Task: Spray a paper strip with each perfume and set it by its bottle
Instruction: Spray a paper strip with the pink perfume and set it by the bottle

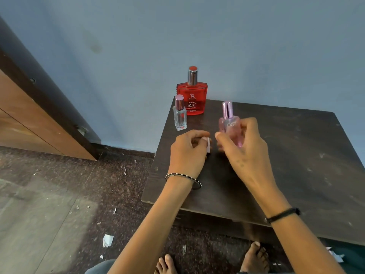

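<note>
While right hand (244, 147) grips pink bottle (231, 127) upright, left hand (189, 151) pinches paper strip (207, 144) just left, strip's long axis vertical.

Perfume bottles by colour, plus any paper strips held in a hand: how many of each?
Red bottle: 1
Clear bottle: 1
Pink bottle: 1, gripped by the right hand
Paper strip: 1, pinched by the left hand
Total: 4
</note>
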The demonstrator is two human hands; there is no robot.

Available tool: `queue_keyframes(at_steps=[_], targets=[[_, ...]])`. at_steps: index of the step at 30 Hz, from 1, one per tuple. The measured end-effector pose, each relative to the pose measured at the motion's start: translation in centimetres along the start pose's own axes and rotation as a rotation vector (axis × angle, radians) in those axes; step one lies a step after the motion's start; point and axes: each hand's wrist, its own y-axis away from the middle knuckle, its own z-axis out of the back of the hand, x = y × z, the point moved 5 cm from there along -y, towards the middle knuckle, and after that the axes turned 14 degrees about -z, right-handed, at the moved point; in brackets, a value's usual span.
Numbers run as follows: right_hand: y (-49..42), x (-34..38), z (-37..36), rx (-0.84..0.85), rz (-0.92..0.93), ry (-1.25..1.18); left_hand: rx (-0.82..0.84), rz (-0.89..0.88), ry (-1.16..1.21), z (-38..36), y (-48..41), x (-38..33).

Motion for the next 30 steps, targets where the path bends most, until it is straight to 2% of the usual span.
queue_keyframes(at_steps=[5,10,17,22,25,30], targets=[[1.2,-1.1,2.0,0.166,-0.128,-0.235,-0.019,-0.1,-0.016,-1.6,-0.1,-2.0],[0.7,-2.3,2.9,0.22,-0.141,-0.243,-0.069,-0.009,0.178,-3.9,-0.4,-3.3],[0.8,-2.5,3.2,0.308,-0.116,-0.358,0.044,0.003,0.268,-5.9,-0.6,-4.3],[0.8,-2.7,4.3,0.227,-0.024,-0.135,-0.056,-0.012,0.324,-5.5,-0.7,-4.3],[0.9,-3.1,4.4,0.251,-0.043,-0.118,-0.13,0.04,0.379,-5.2,-1.1,-3.8],[0.5,-2.9,4.5,0.38,-0.146,-0.404,-0.141,0.17,0.499,-5.4,-1.2,-2.9]])
